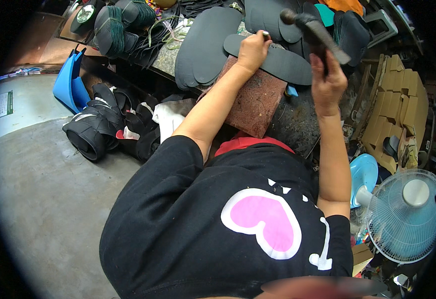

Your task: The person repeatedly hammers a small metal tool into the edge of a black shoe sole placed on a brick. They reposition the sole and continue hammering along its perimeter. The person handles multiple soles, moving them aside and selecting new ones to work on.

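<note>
A black T-shirt (193, 234) with a pink heart outlined in white fills the foreground, worn by the person bent over a cluttered workbench (297, 119). Both bare forearms reach up from it to the work. A flat black sole-shaped rubber cutout (283, 62) lies across the far edge of a reddish-brown stone block (255, 102) that sits on the bench's near edge. The left hand (252, 50) presses down on the left end of the cutout, its fingers curled around a small pale object at the tip; what that object is cannot be made out. The right hand (327, 82) is closed tight round the handle of a dark metal hammer (307, 25), raised above the right end of the cutout and clear of it. Larger black oval rubber sheets (205, 45) are stacked just left of the block, toward the bench's far edge, with coils of green cord on dark spools (123, 20) at the far left corner. A stack of plain brown cardboard boxes (397, 104) stands off the bench's right edge. Below them a pale blue electric fan (407, 214) faces upward. On the grey concrete floor (48, 199) left of the bench lie a blue plastic dustpan (71, 84), a heap of black rubber scraps (103, 127), and at the far left a white rectangular label with a green patch (1, 104).
</note>
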Demonstrator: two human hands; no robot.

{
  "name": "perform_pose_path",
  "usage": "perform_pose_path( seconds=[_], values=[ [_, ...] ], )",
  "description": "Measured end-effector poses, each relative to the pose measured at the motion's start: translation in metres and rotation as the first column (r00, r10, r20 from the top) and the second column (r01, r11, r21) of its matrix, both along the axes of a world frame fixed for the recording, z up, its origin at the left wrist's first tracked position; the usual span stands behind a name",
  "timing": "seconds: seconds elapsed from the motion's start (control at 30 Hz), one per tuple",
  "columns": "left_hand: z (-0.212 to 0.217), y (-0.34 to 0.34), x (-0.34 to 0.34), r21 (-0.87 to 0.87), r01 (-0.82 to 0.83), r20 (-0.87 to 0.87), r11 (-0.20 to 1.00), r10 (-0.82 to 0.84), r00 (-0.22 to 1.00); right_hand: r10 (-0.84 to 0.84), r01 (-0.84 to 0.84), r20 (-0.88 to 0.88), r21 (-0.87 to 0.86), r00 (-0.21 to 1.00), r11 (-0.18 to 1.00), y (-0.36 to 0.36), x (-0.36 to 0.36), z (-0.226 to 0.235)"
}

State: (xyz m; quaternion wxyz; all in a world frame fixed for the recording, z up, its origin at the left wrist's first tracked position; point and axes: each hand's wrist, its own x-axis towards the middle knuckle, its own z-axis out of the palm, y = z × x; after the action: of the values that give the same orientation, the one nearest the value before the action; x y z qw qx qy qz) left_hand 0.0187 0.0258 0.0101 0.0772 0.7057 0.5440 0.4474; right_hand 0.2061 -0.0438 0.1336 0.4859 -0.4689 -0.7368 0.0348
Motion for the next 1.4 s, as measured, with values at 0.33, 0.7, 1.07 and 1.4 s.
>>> perform_pose_path(
  seconds=[0.33, 0.7, 1.07, 1.4],
  values=[
    [-0.007, 0.003, 0.004, -0.243, 0.132, 0.742, 0.961, 0.096, 0.663, -0.220, 0.380, 0.354, -0.484, 0.909, 0.788, -0.006, 0.027, -0.041],
    [-0.002, -0.003, 0.014, 0.023, -0.021, 0.052, 1.000, 0.020, 0.998, -0.010, 0.009, 0.029, 0.044, 1.000, 0.999, 0.000, 0.003, -0.003],
    [0.003, 0.001, 0.005, -0.135, 0.081, 0.915, 0.988, 0.093, 0.393, -0.151, 0.387, 0.423, -0.555, 0.893, 0.736, 0.005, 0.019, -0.060],
    [-0.003, -0.006, -0.019, -0.287, 0.066, 0.690, 0.956, 0.159, 0.707, -0.157, 0.383, 0.430, -0.509, 0.889, 0.771, 0.007, 0.011, -0.035]
  ],
)
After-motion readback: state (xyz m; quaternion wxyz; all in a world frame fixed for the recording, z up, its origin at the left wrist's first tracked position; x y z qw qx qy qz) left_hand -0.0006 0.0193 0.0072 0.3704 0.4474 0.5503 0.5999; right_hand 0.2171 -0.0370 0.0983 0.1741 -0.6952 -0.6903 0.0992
